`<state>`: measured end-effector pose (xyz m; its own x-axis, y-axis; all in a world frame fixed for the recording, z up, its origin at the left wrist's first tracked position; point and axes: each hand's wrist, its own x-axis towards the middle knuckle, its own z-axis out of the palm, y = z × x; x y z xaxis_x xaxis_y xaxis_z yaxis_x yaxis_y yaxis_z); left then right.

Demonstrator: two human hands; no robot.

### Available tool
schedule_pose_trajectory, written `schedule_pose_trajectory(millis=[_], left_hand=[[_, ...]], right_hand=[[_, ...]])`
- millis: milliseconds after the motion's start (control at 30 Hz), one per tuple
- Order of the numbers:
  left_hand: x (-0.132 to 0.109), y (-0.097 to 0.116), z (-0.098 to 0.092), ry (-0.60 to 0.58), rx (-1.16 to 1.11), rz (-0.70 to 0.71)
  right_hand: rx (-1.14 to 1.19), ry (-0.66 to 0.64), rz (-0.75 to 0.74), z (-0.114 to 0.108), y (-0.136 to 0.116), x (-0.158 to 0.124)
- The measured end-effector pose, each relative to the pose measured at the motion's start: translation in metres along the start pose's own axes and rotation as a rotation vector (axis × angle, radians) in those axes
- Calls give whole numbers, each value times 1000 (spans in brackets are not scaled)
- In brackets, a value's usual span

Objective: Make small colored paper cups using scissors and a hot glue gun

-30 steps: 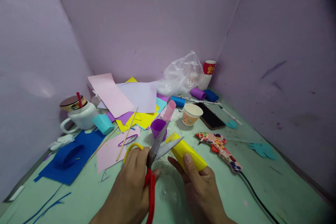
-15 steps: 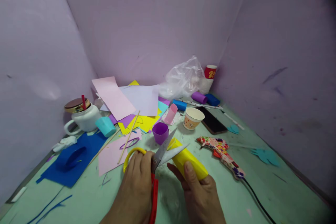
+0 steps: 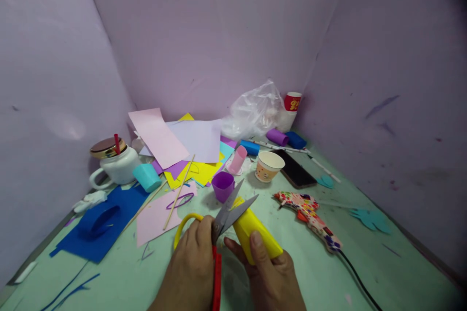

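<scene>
My left hand (image 3: 191,267) grips a pair of scissors (image 3: 222,223) with a yellow loop and a red handle. Its blades are parted and their tips sit at the far end of a rolled yellow foam tube (image 3: 255,233). My right hand (image 3: 270,277) is wrapped round the near end of that tube, thumb on top. Both hands are low in the view, just above the green table (image 3: 321,272). A small purple foam cup (image 3: 223,185) stands right behind the blade tips.
Coloured foam sheets (image 3: 175,141), a wooden stick (image 3: 178,192), a white mug (image 3: 111,165), a teal cup (image 3: 146,177), a pink cup (image 3: 237,159), a paper cup (image 3: 269,165), a phone (image 3: 295,169), a patterned glue gun (image 3: 310,214) with black cord and a plastic bag (image 3: 255,109) lie around. Purple walls enclose the table.
The scissor blades have closed part of the way onto the tube's far end. My right hand has drawn the tube slightly left and nearer. The view has shifted a little.
</scene>
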<state>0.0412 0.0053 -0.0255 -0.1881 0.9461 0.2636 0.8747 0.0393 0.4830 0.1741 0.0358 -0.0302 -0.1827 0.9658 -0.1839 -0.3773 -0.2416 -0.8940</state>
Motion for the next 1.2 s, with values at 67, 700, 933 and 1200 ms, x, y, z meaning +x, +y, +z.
schedule_pose_trajectory(millis=[67,700,933,1200], left_hand=[[0,1,-2,-9,34,19],[-5,-9,1,132,222,275],[2,-16,0,97,-65,40],[3,-16,-18,123,-128,-15]], right_hand=[[3,6,35,0,-1,0],[-37,52,32,-3,0,-2],[-48,129,-26,-7,-3,6],[-132,116,-124,-11,-7,12]])
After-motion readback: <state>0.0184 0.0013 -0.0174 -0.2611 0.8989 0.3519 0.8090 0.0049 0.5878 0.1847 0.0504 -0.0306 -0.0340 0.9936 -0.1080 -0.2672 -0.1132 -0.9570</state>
